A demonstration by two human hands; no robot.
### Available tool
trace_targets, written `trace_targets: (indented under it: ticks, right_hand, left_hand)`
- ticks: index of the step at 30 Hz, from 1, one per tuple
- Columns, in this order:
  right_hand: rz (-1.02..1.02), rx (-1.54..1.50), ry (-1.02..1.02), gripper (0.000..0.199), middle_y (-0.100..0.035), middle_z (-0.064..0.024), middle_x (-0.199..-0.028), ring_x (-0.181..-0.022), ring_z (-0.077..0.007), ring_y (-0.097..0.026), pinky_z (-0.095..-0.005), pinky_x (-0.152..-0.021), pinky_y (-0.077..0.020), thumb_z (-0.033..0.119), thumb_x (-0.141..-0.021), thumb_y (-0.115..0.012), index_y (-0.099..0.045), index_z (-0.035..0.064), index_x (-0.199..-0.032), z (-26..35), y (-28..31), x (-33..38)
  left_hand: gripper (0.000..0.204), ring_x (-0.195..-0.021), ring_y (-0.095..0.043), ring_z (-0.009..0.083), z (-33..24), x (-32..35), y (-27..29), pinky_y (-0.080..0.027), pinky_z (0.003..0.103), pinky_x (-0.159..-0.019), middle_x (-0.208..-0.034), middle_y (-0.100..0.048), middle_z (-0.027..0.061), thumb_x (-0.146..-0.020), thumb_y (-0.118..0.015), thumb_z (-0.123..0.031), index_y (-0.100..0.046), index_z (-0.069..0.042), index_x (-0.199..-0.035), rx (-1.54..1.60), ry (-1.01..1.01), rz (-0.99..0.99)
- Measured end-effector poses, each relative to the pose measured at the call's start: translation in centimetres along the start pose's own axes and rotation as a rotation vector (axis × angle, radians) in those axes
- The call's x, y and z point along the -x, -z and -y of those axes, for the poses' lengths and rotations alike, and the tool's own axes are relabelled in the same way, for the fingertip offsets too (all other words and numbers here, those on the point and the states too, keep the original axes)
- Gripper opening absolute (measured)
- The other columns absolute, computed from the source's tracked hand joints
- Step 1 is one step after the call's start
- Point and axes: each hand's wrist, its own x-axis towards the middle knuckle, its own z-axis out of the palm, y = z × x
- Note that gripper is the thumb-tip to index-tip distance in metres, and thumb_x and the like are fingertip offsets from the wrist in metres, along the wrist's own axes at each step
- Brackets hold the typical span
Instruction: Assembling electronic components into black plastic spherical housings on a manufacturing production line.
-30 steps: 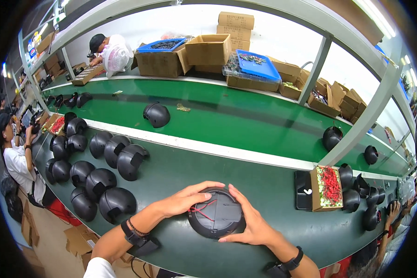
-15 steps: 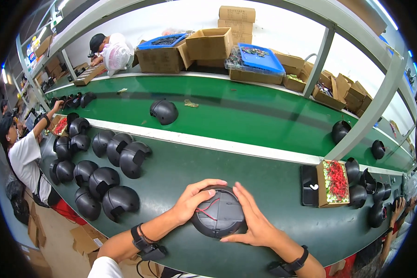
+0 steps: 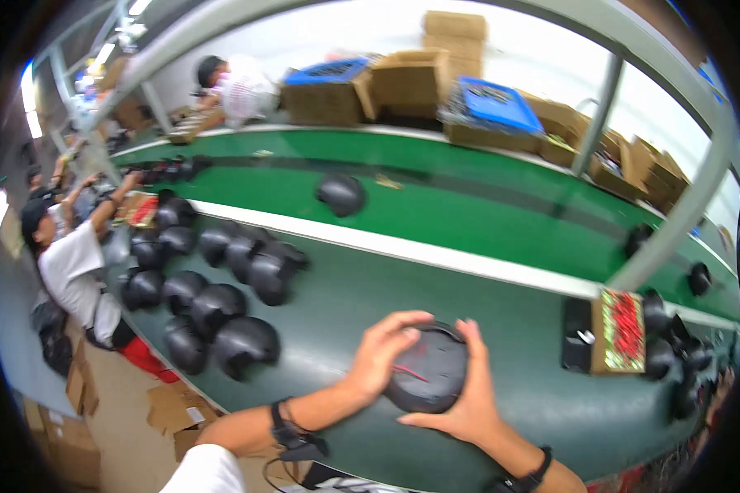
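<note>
A round black plastic housing (image 3: 440,374) lies between my two hands over the green workbench, its flat inner side up. A thin red wire (image 3: 411,375) shows against that side. My left hand (image 3: 376,355) grips the housing's left and upper rim, with fingers along the top edge. Round the right side curls my right hand (image 3: 474,394), its fingers up the rim and its thumb by the lower edge. Motion blurs the details inside the housing.
Several black dome shells (image 3: 247,345) stand on the bench to the left. At right are a cardboard box (image 3: 625,333) of red wired parts, a dark flat device (image 3: 577,333) and more shells. Beyond the white rail (image 3: 386,251), a green belt (image 3: 469,197) carries another shell (image 3: 341,195). A co-worker (image 3: 78,263) reaches in at far left.
The whole view has swung left, so the bench and boxes sit farther right in the picture. Both hands keep hold of the housing, which looks slightly turned.
</note>
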Motion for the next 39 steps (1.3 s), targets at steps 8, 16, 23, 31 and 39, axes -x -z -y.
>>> trace_targets:
  ticks: [8,16,23,31,39]
  right_hand:
    - [-0.019,-0.052,-0.100,0.144,-0.047,-0.0250,-0.153,-0.142,-0.0401,-0.051,-0.0484,-0.122,-0.0415,0.051,-0.053,-0.103,-0.025,0.0007,-0.162,0.6,0.9,0.5]
    - [0.124,-0.224,-0.224,0.145,-0.046,-0.0253,-0.154,-0.142,-0.0399,-0.050,-0.0481,-0.124,-0.0387,0.040,-0.055,-0.104,-0.017,0.0001,-0.163,2.2,2.7,-0.8]
    - [-0.349,-0.043,-0.171,0.121,-0.044,-0.0267,-0.152,-0.142,-0.0382,-0.046,-0.0466,-0.123,-0.0357,0.035,-0.070,-0.100,-0.027,-0.0047,-0.158,-4.3,1.8,0.9]
    - [-0.178,0.015,-0.240,0.120,-0.038,-0.0362,-0.152,-0.144,-0.0486,-0.040,-0.0531,-0.122,-0.0330,0.053,-0.082,-0.090,-0.023,-0.0126,-0.156,-4.9,1.5,1.0]
    - [-0.118,0.010,-0.278,0.102,-0.040,-0.0360,-0.154,-0.145,-0.0488,-0.041,-0.0556,-0.122,-0.0315,0.050,-0.092,-0.081,-0.026,-0.0078,-0.155,-4.7,1.9,1.1]
  left_hand:
    - [0.055,-0.146,-0.048,0.0205,2.1,-1.3,0.6,-0.038,0.035,-0.122,-0.159,-0.051,0.0114,-0.112,-0.055,-0.027,-0.047,-0.001,-0.159,0.068,-0.054,0.325]
    - [0.041,-0.135,-0.056,0.0181,2.3,-2.0,0.4,-0.044,0.034,-0.114,-0.144,-0.062,0.0093,-0.108,-0.059,-0.018,-0.060,-0.002,-0.146,-0.068,-0.014,0.200]
    - [0.039,-0.113,-0.064,0.0173,2.8,-14.2,-3.0,-0.050,0.032,-0.103,-0.122,-0.071,0.0099,-0.104,-0.063,-0.021,-0.067,0.001,-0.135,-0.114,-0.203,-0.214]
    - [0.045,-0.115,-0.071,0.0361,5.0,-31.6,-3.7,-0.054,0.044,-0.103,-0.123,-0.075,0.0207,-0.095,-0.069,-0.036,-0.071,-0.006,-0.129,-0.246,-0.301,-0.774]
    - [0.066,-0.137,-0.052,0.0443,3.3,-34.4,-4.1,-0.038,0.051,-0.118,-0.140,-0.060,0.0274,-0.096,-0.069,-0.050,-0.060,-0.003,-0.142,-0.589,-0.344,-0.742]
